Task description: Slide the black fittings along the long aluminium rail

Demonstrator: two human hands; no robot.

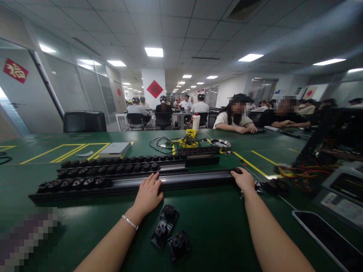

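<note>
Nearest black rail (195, 180) runs across the middle of the frame on the green surface (215, 226), black socket modules (72, 184) seated along its left part. Left hand (149, 192): fingers spread, fingertips on the rail near frame centre, grip fairly wide, nothing clasped. Right hand (243, 177): at the rail's right end, grip narrow, thumb and fingers at a small dark piece (237, 171); can't tell if it's pinched. Three loose modules (169, 232) sit clustered at bottom centre, below the left hand. Phone (326, 238) lower right.
</note>
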